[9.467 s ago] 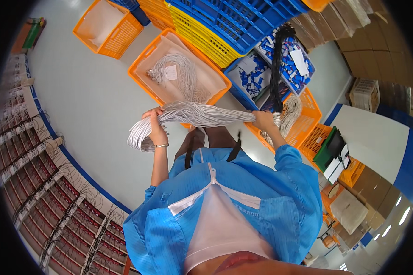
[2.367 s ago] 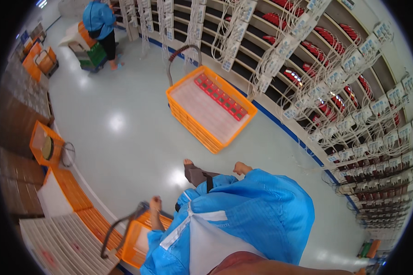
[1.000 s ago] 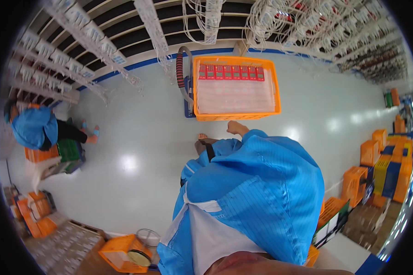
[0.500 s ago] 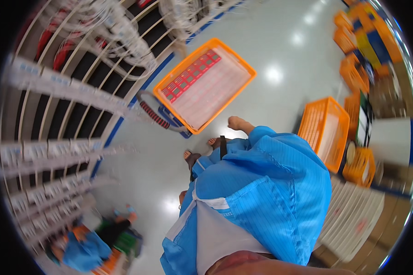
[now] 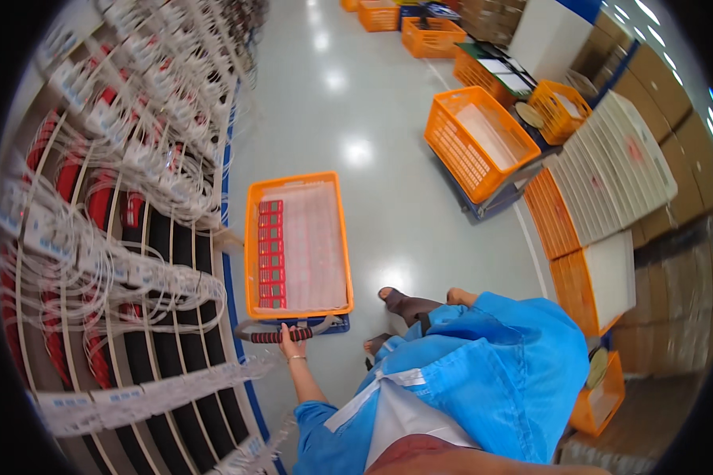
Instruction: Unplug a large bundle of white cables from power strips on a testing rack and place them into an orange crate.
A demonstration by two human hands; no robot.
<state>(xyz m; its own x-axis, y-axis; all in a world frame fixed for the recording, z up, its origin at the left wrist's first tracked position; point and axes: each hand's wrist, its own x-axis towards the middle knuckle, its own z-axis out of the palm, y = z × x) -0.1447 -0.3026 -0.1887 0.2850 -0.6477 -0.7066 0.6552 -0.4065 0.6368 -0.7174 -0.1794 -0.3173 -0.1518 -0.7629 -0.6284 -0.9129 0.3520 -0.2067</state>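
Observation:
My left hand point(image 5: 291, 340) is closed round the cart handle point(image 5: 269, 336), a grey bar with a black and red striped grip. The handle belongs to a low blue cart point(image 5: 333, 325), mostly covered by the orange crate point(image 5: 250, 261) it carries. Inside the crate lies whitish, see-through sheeting point(image 5: 313, 245), with a row of red pieces point(image 5: 271, 253) along its left side. My right hand point(image 5: 461, 297) hangs at my right side, beside my blue jacket, touching nothing I can see. Its fingers are too small and partly hidden to read.
Racks point(image 5: 206, 309) with white power strips and looped cables line the left. On the right, another orange crate point(image 5: 471, 162) stands on a blue cart point(image 5: 491, 202). Beyond it are stacked white trays point(image 5: 610, 174) and cardboard boxes point(image 5: 681, 158). Grey floor point(image 5: 309, 119) runs ahead between them.
My left hand, hidden before, now holds the cart handle. The view has turned, so the cart now points straight ahead. The person at the lower left is out of view.

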